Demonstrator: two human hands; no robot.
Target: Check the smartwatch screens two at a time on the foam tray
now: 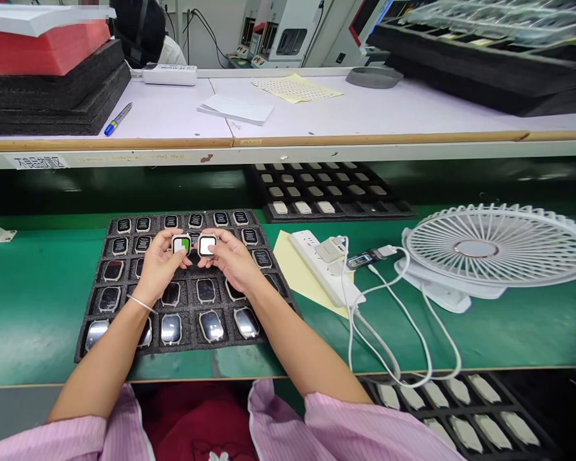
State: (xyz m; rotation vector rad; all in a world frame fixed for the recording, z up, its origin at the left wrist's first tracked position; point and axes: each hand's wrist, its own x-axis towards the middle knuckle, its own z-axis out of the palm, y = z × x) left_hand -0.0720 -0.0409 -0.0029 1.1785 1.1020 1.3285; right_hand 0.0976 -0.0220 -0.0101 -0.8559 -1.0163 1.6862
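My left hand (pixel 160 261) grips a smartwatch body (pixel 181 244) whose screen shows green and white, thumb at its lower edge. Beside it, my right hand (pixel 230 259) holds a second smartwatch body (pixel 207 245) with a white lit screen and the thumb on its face. Both are held above a black foam tray (pixel 185 339) on the green bench. Rows of strapless watch bodies lie in the tray's pockets; the far ones, such as this watch (pixel 221 219), show lit text, while nearer ones like this watch (pixel 211 326) look dark. My hands and forearms hide some pockets.
Right of the tray, a white power strip (pixel 324 269) lies on yellow paper with looping white cables (pixel 427 358). A white fan (pixel 499 250) stands farther right. Behind is another foam tray (pixel 345 210) under a shelf (pixel 288 144); one more tray (pixel 461 410) sits below the bench edge.
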